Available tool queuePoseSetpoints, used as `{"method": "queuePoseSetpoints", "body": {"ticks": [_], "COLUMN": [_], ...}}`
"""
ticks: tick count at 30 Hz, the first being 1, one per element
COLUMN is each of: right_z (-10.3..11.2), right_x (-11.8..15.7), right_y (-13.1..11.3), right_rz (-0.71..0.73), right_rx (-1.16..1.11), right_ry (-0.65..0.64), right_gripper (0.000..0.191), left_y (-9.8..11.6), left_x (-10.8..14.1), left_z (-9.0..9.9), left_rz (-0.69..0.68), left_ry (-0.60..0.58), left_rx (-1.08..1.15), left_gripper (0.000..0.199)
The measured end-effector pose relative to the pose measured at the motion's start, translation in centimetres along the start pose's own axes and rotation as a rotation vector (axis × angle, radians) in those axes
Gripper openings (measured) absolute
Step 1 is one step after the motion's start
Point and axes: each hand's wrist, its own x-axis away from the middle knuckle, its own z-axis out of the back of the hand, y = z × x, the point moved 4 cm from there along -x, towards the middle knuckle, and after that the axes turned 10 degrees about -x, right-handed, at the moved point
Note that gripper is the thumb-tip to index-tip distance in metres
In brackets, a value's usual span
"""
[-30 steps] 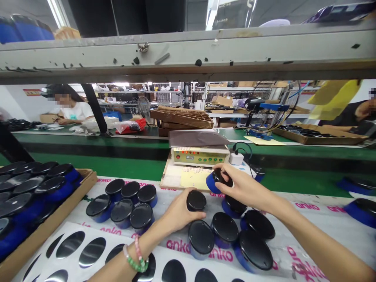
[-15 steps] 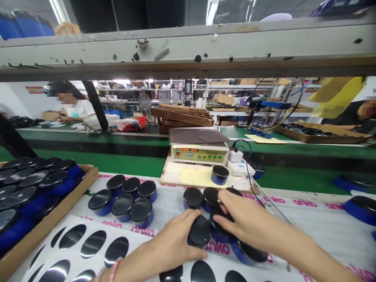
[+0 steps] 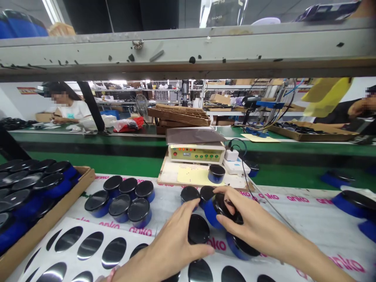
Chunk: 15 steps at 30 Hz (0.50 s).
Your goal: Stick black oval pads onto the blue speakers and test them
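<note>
My right hand (image 3: pixel 243 219) grips a round blue container with a black lid (image 3: pixel 212 213), tilted so that its blue side shows. Behind the fingers, part of its lid is hidden. My left hand (image 3: pixel 173 239) has thumb and fingers apart, curved loosely around the left side of another black-lidded container (image 3: pixel 199 230). Whether it presses on that one I cannot tell. Two more containers, one of them a black-lidded container (image 3: pixel 189 194), stand just behind. Below my right hand is another blue container (image 3: pixel 241 247), partly covered. Under my left forearm lies a white sheet of black oval stickers (image 3: pixel 114 250).
Several containers (image 3: pixel 120 205) stand grouped at left, beside a cardboard box (image 3: pixel 85 176) full of them. A control box (image 3: pixel 196 152) sits on a board with one container (image 3: pixel 216 173). Cables run at right. A shelf beam (image 3: pixel 176 51) crosses above. A person (image 3: pixel 70 109) sits across the green belt.
My right hand has taken hold of a container and tilted it, showing its blue side. My left hand stays around the same container, its thumb reaching further right. The view has shifted slightly.
</note>
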Motion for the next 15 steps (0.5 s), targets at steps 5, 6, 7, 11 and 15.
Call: {"method": "queuePoseSetpoints", "body": {"ticks": [5,6,7,11,15], "right_z": [-0.1,-0.2,-0.2,-0.4,-1.2], "right_x": [0.6,0.6,0.6,0.1,-0.6], "right_y": [-2.6,-2.9,-3.1,-3.3,-3.2], "right_rz": [0.109,0.122,0.131,0.16,0.155], "right_rx": [-0.08,-0.098,-0.115,-0.18,-0.232], "right_ry": [0.091,0.115,0.141,0.216,0.237], "right_gripper": [0.021,0.02,0.02,0.019,0.024], "left_y": [4.8,5.3,5.6,5.7,4.9], "left_x": [-0.8,-0.9,-1.0,-0.9,-0.8], "left_z": [1.8,2.1,2.3,2.6,2.3], "left_rz": [-0.317,-0.35,-0.371,-0.379,-0.332], "left_ry": [0.152,0.172,0.186,0.21,0.211], "left_rx": [0.019,0.009,-0.008,-0.09,-0.164], "left_gripper": [0.082,0.078,0.075,0.077,0.079]}}
